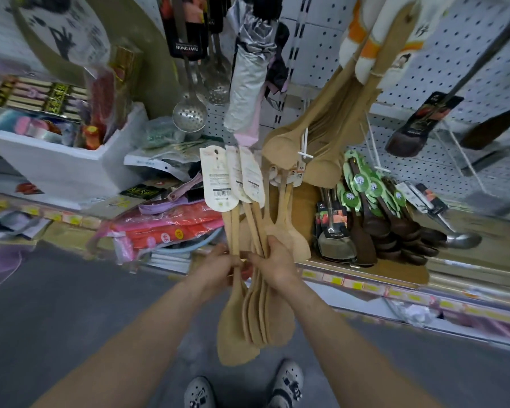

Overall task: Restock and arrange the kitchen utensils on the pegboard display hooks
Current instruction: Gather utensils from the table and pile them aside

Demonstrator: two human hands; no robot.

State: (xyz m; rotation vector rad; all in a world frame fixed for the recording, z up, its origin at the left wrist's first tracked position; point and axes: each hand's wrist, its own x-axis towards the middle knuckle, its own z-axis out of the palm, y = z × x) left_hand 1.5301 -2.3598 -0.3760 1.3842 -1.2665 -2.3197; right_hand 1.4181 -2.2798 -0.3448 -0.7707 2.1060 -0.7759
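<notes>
I hold a bunch of several pale wooden spatulas (256, 313) upright, blades down, their white card tags (218, 178) pointing up. My left hand (218, 267) pinches one handle at the left of the bunch. My right hand (273, 265) is wrapped around the other handles. Behind them, a cluster of larger wooden spatulas (315, 136) hangs from a hook on the white pegboard (321, 54). Dark wooden spoons with green tags (374, 207) lie on the shelf to the right.
Steel slotted ladles (189, 113) and a folded silver umbrella (248, 78) hang upper centre. A white foam box (65, 160) of goods stands left, with red packets (171, 228) piled below. A dark packaged spatula (418, 125) hangs right. The shelf edge (365, 285) carries yellow price labels; grey floor lies below.
</notes>
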